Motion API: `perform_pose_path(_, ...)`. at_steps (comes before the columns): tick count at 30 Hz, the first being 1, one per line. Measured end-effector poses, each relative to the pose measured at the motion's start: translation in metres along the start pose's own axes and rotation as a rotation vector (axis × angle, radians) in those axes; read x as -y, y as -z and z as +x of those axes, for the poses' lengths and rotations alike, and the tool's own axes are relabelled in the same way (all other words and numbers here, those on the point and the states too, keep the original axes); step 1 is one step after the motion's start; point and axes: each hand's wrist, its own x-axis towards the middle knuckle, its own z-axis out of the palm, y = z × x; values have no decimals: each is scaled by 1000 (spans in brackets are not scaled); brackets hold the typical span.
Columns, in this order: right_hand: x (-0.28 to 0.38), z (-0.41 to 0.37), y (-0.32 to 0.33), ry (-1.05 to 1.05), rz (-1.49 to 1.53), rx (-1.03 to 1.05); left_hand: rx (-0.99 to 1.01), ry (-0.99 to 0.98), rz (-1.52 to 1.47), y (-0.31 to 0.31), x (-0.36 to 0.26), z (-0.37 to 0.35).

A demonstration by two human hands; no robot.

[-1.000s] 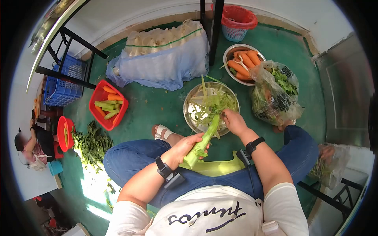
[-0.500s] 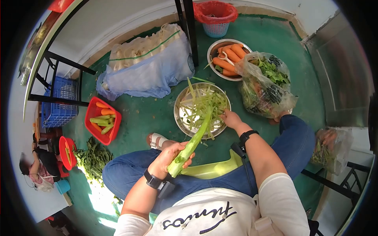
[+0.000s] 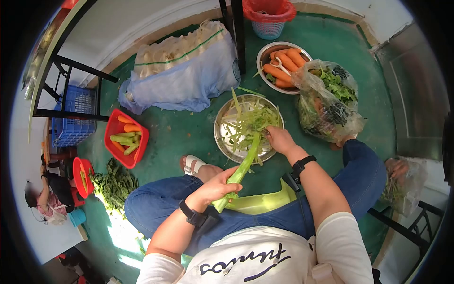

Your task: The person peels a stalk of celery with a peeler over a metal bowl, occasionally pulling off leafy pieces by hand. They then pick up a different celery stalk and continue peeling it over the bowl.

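Note:
A long pale-green celtuce stem point(image 3: 247, 163) slants up from my lap toward the round steel basin point(image 3: 216, 130). My left hand point(image 3: 215, 187) is wrapped round its thick lower end. Close to the stem's upper end, over the basin's right side, my right hand point(image 3: 280, 140) has its fingers closed; whatever is in them is hidden. Thin green peelings point(image 3: 243, 124) lie in a loose heap in the basin, a few strips crossing its rim. A bright green stool-like plastic piece point(image 3: 257, 202) shows between my legs.
A steel bowl of carrots point(image 3: 285, 61) and a clear bag of greens point(image 3: 326, 106) stand at the upper right. A red tub point(image 3: 109, 127) holds carrots and green stems. Leaves point(image 3: 113, 184) lie on the left. Behind are a large sack point(image 3: 177, 78) and a red-lined bin point(image 3: 268, 29). Another person point(image 3: 52, 199) sits far left.
The stem's upper end has dropped lower over the basin, and the left hand has shifted along with it. My right hand remains near the stem's upper end. The whole view has shifted slightly.

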Motion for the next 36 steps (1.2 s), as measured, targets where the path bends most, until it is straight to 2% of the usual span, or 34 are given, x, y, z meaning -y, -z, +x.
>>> perform_pose_path(2, -10, -1, -2, -100, -36, 24, -10, 7, -3, 3, 1, 0)
perform_pose_path(6, -23, -4, -15, -134, -62, 77, 20, 66, -11, 12, 6, 0)
perform_pose_path(8, -32, -8, -16, -384, 10, 217, 52, 81, -1, 12, 5, 3)
perform_pose_path(11, -38, -13, -14, -445, 47, 277, 74, 59, 46, 14, 9, -2)
perform_pose_path(12, -36, -9, -17, -466, 146, 210, 52, 86, -19, 16, 9, -1)
perform_pose_path(15, -8, -5, -12, -330, 259, 139, 46, 51, -101, 22, 10, 6)
perform_pose_path(19, 30, -10, -10, -188, 356, 178, 116, 7, -301, 24, 3, 5)
perform_pose_path(23, 17, -9, -25, -260, 311, 99, 140, 10, -514, 19, -1, -8)
perform_pose_path(24, 7, -12, -28, -263, 312, 93, 211, 8, -542, 23, 3, -7)
perform_pose_path(27, -8, -17, -25, -328, 180, 63, 214, 41, -654, 23, 5, -7)
perform_pose_path(30, 3, -13, -14, -339, 178, 59, 226, 46, -632, 22, 2, -5)
perform_pose_path(32, 16, -9, -7, -158, 304, 70, 251, 36, -591, 25, 0, -1)
perform_pose_path(35, 24, -11, -8, -108, 275, 68, 224, 32, -540, 23, 1, -2)
perform_pose_path(36, 19, -11, -13, -177, 293, 63, 228, 35, -531, 21, -1, -2)
